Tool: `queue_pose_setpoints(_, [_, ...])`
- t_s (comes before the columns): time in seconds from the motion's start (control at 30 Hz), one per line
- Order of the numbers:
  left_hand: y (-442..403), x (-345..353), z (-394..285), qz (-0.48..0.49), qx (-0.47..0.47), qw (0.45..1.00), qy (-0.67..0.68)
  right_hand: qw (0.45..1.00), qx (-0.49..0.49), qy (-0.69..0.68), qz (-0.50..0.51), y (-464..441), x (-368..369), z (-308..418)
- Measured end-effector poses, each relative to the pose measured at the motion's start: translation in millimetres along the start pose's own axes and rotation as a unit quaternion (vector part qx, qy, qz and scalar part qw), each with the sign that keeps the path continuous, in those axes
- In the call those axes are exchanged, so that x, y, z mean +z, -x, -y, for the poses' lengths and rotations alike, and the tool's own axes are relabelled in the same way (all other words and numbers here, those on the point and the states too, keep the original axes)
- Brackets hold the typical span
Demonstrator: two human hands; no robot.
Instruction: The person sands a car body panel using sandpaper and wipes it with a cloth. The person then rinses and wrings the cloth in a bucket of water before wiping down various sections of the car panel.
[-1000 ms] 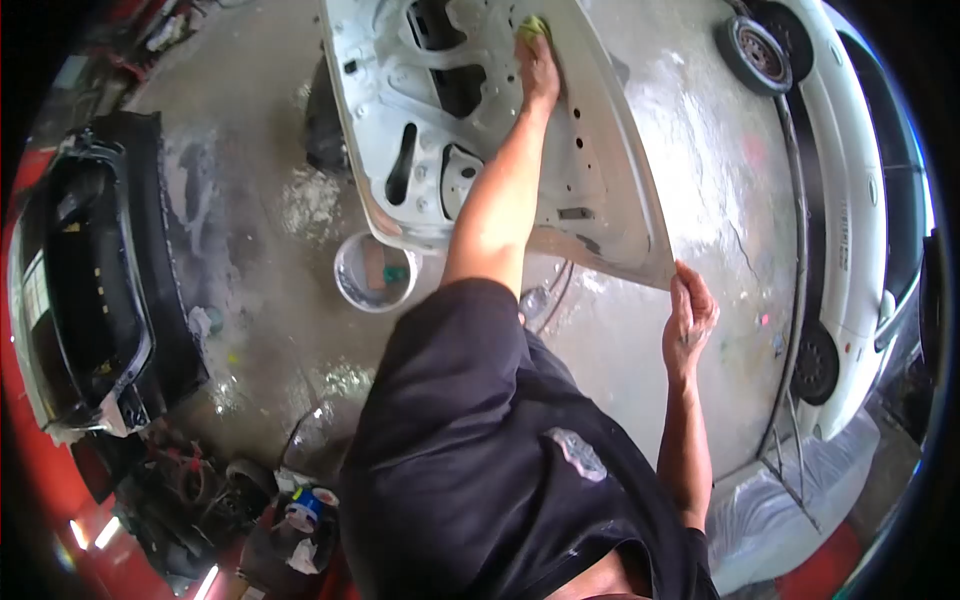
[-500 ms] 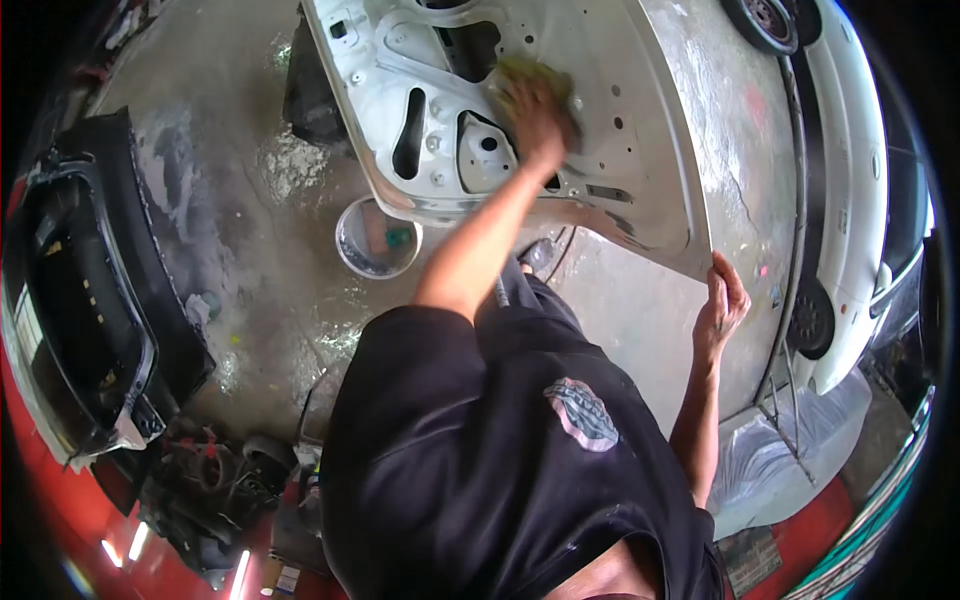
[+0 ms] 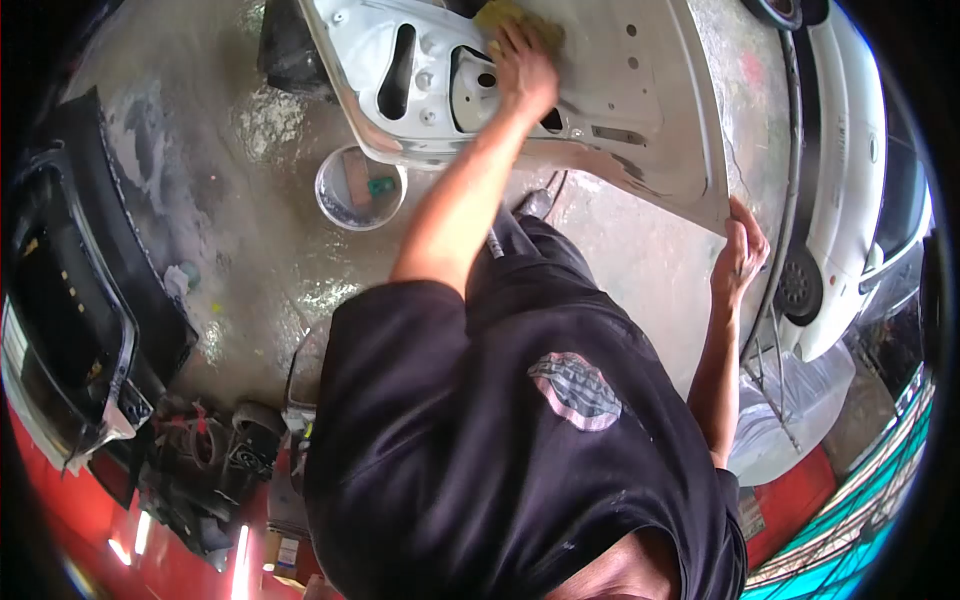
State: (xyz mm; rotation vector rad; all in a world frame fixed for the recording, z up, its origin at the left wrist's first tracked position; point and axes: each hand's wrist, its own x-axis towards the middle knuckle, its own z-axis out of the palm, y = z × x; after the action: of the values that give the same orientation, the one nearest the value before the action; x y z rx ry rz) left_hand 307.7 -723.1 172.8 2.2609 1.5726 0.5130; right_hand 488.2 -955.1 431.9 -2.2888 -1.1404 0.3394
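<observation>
A pale car panel (image 3: 650, 110) with cut-outs and small holes extends from the top edge towards my body. My left hand (image 3: 527, 78) presses a yellow-green cloth (image 3: 545, 35) against its inner face, fingers closed over the cloth. At the panel's near right corner, my right hand (image 3: 742, 252) pinches the edge between thumb and fingers. Part of the panel is out of view at the top, and my left forearm covers some of its near edge.
A white bucket (image 3: 333, 210) with a brownish block and a green item inside stands left of the panel. A black car part (image 3: 150, 250) lies far left. At the right are a metal bar (image 3: 795, 170) and a white car (image 3: 845, 170).
My left hand has swept the cloth down and back across the panel's inner face. The panel appears further up and right in view, with my right hand still at its corner.
</observation>
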Motion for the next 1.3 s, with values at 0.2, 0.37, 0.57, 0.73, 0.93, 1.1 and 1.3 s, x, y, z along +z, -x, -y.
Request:
queue_pose_setpoints(0.2, [103,-14,-76,0.004,-0.087,0.942,0.324,1.000,-0.022,0.004,0.019,-6,-3,-3])
queue_pose_setpoints(0.37, [152,10,-120,-0.097,-0.163,0.877,0.441,0.996,-0.066,0.000,0.053,-10,-7,-10])
queue_pose_setpoints(0.57, [184,-53,-213,-0.068,-0.230,0.775,0.585,0.987,-0.138,-0.051,0.056,-16,-5,-24])
queue_pose_setpoints(0.73, [196,-82,-246,-0.186,-0.014,0.849,0.494,0.978,-0.175,-0.064,0.097,-16,-9,-20])
queue_pose_setpoints(0.93, [213,32,-193,-0.221,-0.077,0.878,0.418,0.982,-0.179,-0.029,0.059,-22,-5,-33])
queue_pose_setpoints(1.1, [222,83,-147,-0.237,-0.120,0.902,0.341,0.982,-0.175,-0.042,0.049,-14,-5,-24])
queue_pose_setpoints(1.3, [220,75,-139,-0.183,-0.242,0.775,0.555,0.985,-0.164,-0.022,0.054,-12,-6,-23])
